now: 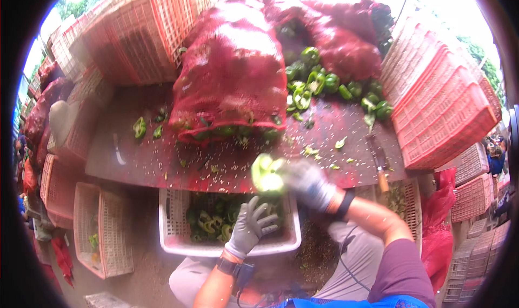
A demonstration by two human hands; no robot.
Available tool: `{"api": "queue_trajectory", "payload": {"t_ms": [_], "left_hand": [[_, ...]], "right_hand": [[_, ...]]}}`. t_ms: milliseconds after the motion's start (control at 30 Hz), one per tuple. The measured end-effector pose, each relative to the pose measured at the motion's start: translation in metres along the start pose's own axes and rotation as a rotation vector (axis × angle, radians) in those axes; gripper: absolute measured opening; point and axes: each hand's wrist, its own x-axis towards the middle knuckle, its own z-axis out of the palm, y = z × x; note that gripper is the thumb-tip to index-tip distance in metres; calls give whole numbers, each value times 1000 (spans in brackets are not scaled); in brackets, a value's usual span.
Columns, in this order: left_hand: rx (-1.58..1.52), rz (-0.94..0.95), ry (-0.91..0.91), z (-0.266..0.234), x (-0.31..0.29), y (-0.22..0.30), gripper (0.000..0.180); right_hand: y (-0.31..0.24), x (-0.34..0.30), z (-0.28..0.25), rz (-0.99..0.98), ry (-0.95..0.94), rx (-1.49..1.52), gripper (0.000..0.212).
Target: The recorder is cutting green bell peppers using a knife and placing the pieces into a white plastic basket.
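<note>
My right hand point(309, 185), in a grey glove and smeared by motion, is at the table's near edge with a cut green pepper point(265, 173) at its fingertips. The pepper's pale inside faces up. Below and to the left, my left hand point(247, 228), gloved too, is open with fingers spread and nothing in it. It hovers over a white plastic crate point(168, 221) that holds cut green peppers point(208, 221). A large red mesh sack point(230, 70) of peppers lies on the table, its mouth toward me. Whole and halved green peppers point(316, 84) are heaped beside it.
A knife with a wooden handle point(383, 179) lies at the table's right, its handle over the near edge. Pink crates point(443, 102) stand on the right, more crates point(127, 43) at the back left. Seeds and scraps litter the table point(146, 162). Another crate point(116, 232) sits lower left.
</note>
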Motion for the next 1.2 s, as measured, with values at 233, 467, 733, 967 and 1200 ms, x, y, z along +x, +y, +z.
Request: {"api": "queue_trajectory", "payload": {"t_ms": [233, 467, 733, 967, 1200], "left_hand": [[-259, 116, -30, -1, -20, 23, 54], [14, 331, -1, 1, -33, 4, 41], [106, 327, 65, -29, -33, -3, 38], [-101, 170, -2, 14, -51, 3, 46], [-71, 164, -11, 22, -54, 1, 43]], "right_hand": [[-131, 15, -3, 88, -326, 170, 23], [-161, 19, -15, 401, -458, 676, 35], [-199, -1, 12, 542, -296, 737, 34], [-210, -7, -2, 510, -197, 668, 40], [-215, -1, -10, 564, -285, 595, 30]]}}
